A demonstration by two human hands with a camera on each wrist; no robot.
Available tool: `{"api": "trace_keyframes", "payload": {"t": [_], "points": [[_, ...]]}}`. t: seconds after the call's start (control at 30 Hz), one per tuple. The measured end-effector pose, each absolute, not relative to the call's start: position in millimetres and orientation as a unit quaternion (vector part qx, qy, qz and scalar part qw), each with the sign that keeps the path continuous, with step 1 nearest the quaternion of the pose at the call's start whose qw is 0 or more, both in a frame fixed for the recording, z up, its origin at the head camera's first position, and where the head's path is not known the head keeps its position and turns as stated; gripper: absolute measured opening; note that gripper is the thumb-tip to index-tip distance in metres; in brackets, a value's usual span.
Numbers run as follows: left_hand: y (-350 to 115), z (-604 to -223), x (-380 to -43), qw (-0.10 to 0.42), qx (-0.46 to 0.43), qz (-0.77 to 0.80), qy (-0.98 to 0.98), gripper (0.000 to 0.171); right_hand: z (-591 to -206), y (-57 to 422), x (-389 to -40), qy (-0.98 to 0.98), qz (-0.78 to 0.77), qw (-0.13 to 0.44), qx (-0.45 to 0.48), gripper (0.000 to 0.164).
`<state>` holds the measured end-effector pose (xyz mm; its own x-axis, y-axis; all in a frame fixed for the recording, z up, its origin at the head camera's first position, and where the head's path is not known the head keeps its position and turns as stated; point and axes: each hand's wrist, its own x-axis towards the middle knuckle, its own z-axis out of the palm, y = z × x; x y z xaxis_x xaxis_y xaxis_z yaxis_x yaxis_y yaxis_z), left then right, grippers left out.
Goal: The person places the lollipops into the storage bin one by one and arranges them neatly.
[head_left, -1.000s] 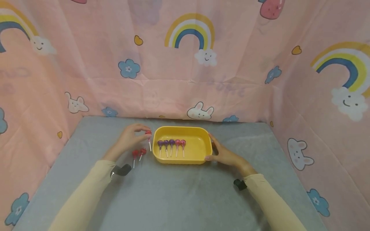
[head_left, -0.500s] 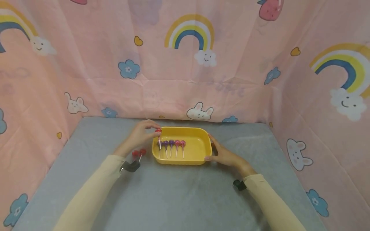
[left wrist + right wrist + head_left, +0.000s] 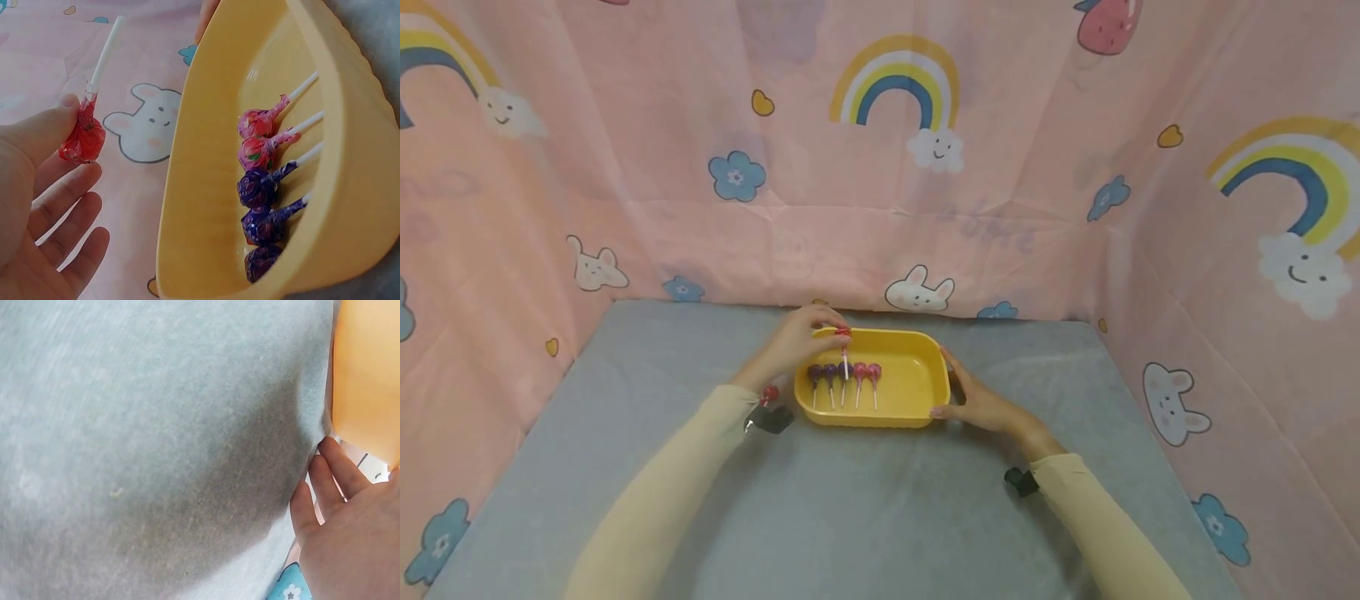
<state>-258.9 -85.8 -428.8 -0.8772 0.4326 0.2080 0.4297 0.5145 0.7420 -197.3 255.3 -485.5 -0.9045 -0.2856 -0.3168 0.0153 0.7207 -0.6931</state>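
Observation:
A lollipop in red wrapping (image 3: 84,140) is pinched between the thumb and fingers of my left hand (image 3: 797,342). In the head view it overlaps the left half of a yellow plastic tray (image 3: 917,387); its white stick points toward me. Several lollipops lie in a row inside: purple ones (image 3: 257,187) at the left, two pink ones (image 3: 256,123) beside them. My right hand (image 3: 988,407) holds the tray's right end, thumb at the front corner and fingers along the outer side. The right wrist view shows part of that hand (image 3: 350,531) beside the tray.
Another red lollipop (image 3: 769,393) lies on the grey tabletop (image 3: 880,508) left of the tray, partly hidden by the left wrist and its black camera (image 3: 771,418). A pink printed cloth (image 3: 805,242) hangs behind the table and along both sides.
My left hand has carried the red lollipop rightward from beside the tray to above its left half. The left forearm now covers one table lollipop. The right hand and tray stay put.

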Motion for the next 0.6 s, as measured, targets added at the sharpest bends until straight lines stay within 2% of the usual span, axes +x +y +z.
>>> {"api": "trace_keyframes", "payload": {"t": [0.6], "points": [[-44, -444, -272, 0.031, 0.267, 0.428, 0.863, 0.025, -487, 256, -199, 0.907, -0.359, 0.21, -0.065, 0.116]]}}
